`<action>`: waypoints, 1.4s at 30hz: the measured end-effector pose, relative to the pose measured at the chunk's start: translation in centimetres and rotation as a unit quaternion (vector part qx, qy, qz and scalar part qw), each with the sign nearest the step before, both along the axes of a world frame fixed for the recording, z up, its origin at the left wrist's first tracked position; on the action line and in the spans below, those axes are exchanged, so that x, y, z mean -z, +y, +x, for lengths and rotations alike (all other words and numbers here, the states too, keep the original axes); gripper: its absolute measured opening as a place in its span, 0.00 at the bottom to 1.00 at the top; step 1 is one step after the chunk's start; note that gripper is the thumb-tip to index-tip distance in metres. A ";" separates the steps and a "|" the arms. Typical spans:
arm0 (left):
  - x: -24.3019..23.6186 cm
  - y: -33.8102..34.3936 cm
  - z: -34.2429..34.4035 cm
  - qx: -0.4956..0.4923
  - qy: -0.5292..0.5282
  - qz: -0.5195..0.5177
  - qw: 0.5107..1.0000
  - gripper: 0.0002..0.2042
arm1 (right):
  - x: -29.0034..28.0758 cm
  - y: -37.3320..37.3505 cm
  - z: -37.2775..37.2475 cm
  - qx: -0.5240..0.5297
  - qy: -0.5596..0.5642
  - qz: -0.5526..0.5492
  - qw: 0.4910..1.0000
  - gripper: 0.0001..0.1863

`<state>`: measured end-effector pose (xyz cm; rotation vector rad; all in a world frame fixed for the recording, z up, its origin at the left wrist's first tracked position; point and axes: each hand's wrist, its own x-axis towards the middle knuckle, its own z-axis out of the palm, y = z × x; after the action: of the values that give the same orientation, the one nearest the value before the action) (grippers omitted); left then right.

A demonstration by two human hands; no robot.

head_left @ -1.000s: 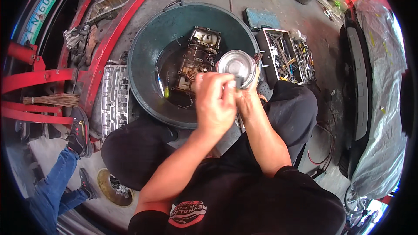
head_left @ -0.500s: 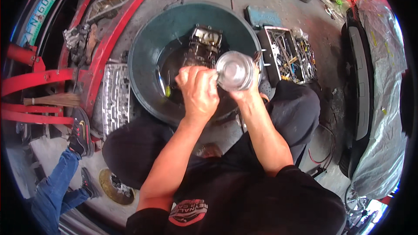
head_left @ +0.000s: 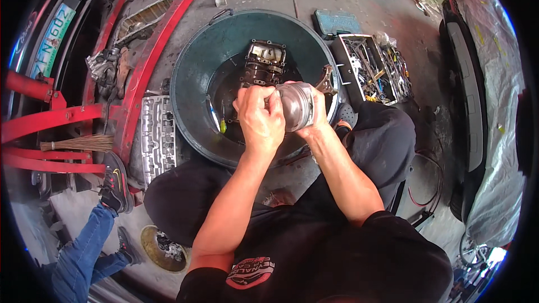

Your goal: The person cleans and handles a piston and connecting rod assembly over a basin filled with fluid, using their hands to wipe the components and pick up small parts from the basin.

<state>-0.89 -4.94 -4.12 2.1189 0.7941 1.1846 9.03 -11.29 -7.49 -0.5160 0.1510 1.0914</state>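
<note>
Over the tub, a silvery engine piston [head_left: 296,106] lies tilted in my right hand [head_left: 318,113], whose fingers wrap its right side. The piston's connecting rod [head_left: 326,80] sticks out past that hand toward the tub's right rim. My left hand [head_left: 258,113] is closed, with thumb and curled fingers against the piston's left edge; whatever they pinch is hidden. Below my hands stands a dark green round tub [head_left: 188,36]. In it rests a dirty metal engine part [head_left: 265,56], partly covered by my left hand. A screwdriver with a yellow-green handle [head_left: 223,125] lies to its left.
Right of the tub sit a tray of tools [head_left: 368,73] and a teal case [head_left: 337,22]. A cylinder head [head_left: 157,140] lies on the left by red steel stand legs [head_left: 146,67] and a straw broom [head_left: 78,143]. Another person's jeans-clad leg [head_left: 84,235] shows lower left.
The piston has turned in my right hand, so its side grooves and connecting rod now show. My left hand stays at its left edge. The whole view has shifted slightly.
</note>
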 end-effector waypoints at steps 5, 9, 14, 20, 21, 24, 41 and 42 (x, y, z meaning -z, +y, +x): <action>-0.8 0.5 0.4 0.069 -0.042 0.104 0.991 0.06 | 0.1 -0.3 0.1 -0.028 -0.023 0.006 0.999 0.12; 0.6 0.9 -1.6 0.059 0.130 0.108 0.984 0.04 | 1.3 -0.5 1.2 0.018 -0.023 -0.038 0.999 0.13; 0.5 2.6 -2.0 0.031 -0.117 -0.274 0.954 0.03 | 0.8 -0.9 1.6 -0.028 0.044 0.065 0.997 0.17; -2.4 -1.2 1.2 0.060 -0.069 -0.040 0.995 0.02 | 1.1 -0.4 0.2 -0.039 -0.033 0.093 0.994 0.15; -2.1 -0.6 1.4 0.017 -0.059 -0.048 0.997 0.02 | 1.1 -0.1 -0.1 -0.041 -0.034 0.092 0.994 0.15; -0.6 0.7 1.8 0.000 -0.106 -0.140 0.984 0.01 | 1.8 0.2 -0.7 0.015 -0.068 -0.008 0.998 0.14; 0.8 5.3 -2.6 -0.119 -0.007 -0.064 0.991 0.03 | 1.2 -0.8 1.8 -0.044 0.070 0.163 0.983 0.18; 0.8 4.2 -2.5 -0.074 -0.059 -0.127 0.987 0.03 | 1.2 -0.9 2.2 -0.030 0.068 0.147 0.986 0.20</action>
<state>-3.37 -0.72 -4.92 1.7931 1.0032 1.2026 11.20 -12.22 -8.68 -0.1825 0.0923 1.1835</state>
